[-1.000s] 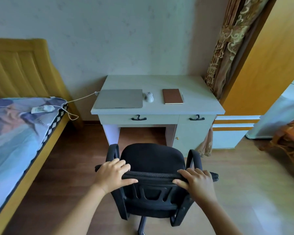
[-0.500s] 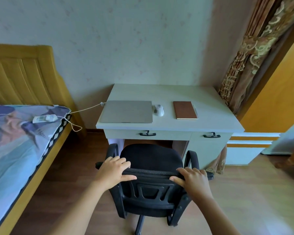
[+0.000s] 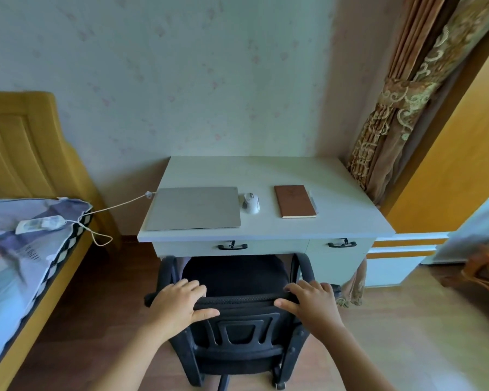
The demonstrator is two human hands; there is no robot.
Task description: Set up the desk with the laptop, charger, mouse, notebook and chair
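Note:
A black office chair (image 3: 235, 275) stands right in front of the white desk (image 3: 347, 218), its seat front under the desk edge. My left hand (image 3: 181, 303) and my right hand (image 3: 311, 303) both grip the top of its backrest. On the desk lie a closed silver laptop (image 3: 194, 211), a white mouse (image 3: 251, 203) to its right, and a brown notebook (image 3: 294, 200) further right. A white charger cable (image 3: 119, 206) runs from the laptop's left side to a power strip (image 3: 40, 223) on the bed.
A bed (image 3: 17, 266) with a yellow headboard fills the left. A patterned curtain (image 3: 401, 108) hangs beside the desk's right end, next to an orange door frame (image 3: 449, 153). Wooden floor (image 3: 407, 334) lies open to the right.
The chair has rolled forward toward the desk with both hands on its backrest; its seat now reaches under the desk edge. I have come closer to the desk.

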